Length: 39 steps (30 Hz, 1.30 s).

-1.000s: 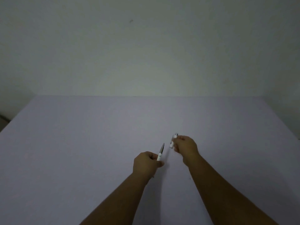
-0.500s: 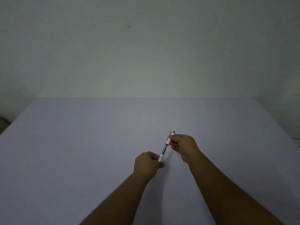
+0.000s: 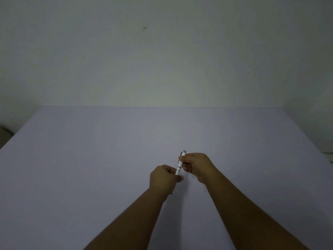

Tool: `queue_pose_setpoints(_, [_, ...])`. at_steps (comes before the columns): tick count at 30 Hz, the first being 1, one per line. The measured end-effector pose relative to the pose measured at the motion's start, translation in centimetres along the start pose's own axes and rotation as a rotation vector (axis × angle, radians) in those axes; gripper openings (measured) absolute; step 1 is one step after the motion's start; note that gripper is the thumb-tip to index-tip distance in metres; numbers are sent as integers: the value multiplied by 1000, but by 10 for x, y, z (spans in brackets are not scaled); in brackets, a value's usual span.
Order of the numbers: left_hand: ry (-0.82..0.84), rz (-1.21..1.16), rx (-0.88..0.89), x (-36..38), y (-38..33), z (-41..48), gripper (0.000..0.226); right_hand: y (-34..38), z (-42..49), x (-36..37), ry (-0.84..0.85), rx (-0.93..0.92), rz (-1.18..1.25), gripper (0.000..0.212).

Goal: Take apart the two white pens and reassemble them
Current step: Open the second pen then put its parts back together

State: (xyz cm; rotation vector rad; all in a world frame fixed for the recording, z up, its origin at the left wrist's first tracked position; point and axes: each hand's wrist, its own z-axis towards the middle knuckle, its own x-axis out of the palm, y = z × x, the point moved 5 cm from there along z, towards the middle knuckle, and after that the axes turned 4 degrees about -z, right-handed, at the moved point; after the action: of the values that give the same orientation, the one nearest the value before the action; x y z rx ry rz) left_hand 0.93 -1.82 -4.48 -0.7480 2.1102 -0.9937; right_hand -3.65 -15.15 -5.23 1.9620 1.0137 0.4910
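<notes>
Meanwhile, with the white pen (image 3: pixel 179 164) as the landmark, the left hand (image 3: pixel 164 179) sat just below and to the left of it, fingers curled shut around its lower barrel, the thumb (image 3: pixel 179 178) pressed against the bottom of the visible white section. The pen itself stood tilted above the pale table (image 3: pixel 90 159), its grey cap end (image 3: pixel 184 151) pointing up and away. Just to the right of the pen, the right hand (image 3: pixel 197 166) pinched the upper barrel between thumb and bent fingers. Both halves looked joined or nearly so. My guess was that the two parts were being pushed or twisted together; if they were misaligned, the joint could jam or the inner refill could bend. A loose pinch could let the upper part slip to the table. No second pen showed anywhere.
</notes>
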Motion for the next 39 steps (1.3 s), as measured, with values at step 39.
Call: queue_pose_setpoints(39, [-200, 42, -96, 44, 55, 48, 26, -69, 50, -27, -332, -1, -829, 23])
